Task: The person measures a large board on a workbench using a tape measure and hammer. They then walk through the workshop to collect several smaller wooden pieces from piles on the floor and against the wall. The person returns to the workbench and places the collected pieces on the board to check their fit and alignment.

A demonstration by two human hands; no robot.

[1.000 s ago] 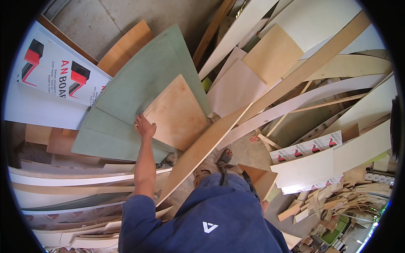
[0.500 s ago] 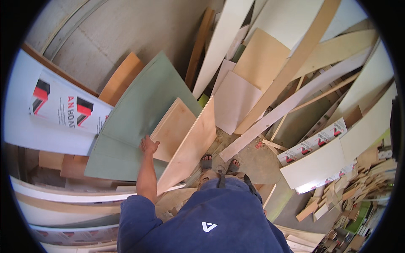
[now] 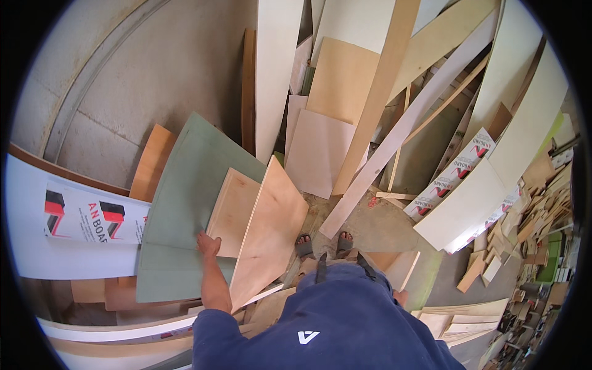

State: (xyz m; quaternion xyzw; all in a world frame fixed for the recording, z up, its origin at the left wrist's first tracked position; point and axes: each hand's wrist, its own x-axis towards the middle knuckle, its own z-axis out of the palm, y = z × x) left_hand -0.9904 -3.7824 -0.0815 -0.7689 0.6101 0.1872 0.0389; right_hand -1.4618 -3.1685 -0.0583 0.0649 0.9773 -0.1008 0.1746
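My left hand (image 3: 209, 244) touches the left edge of a small stack of plywood panels (image 3: 236, 209), its thumb apart from the fingers. The stack leans on a large green board (image 3: 176, 203). A larger plywood sheet (image 3: 271, 228) stands tilted in front of the stack, with my left forearm reaching behind its lower corner. By my right side, my right hand (image 3: 401, 297) shows only in part, closed at the lower end of another plywood board (image 3: 394, 266); my body hides most of its fingers.
Long boards (image 3: 379, 92) and a pinkish panel (image 3: 320, 151) lean at the back. White printed sheets stand left (image 3: 92, 216) and right (image 3: 453, 176). A heap of wood offcuts (image 3: 524, 216) lies far right. Plywood strips (image 3: 468, 320) lie near my right side.
The view has turned, so the leaning boards sit lower and further left. My left hand stays at the plywood stack's edge. My right hand and its board have come further into view.
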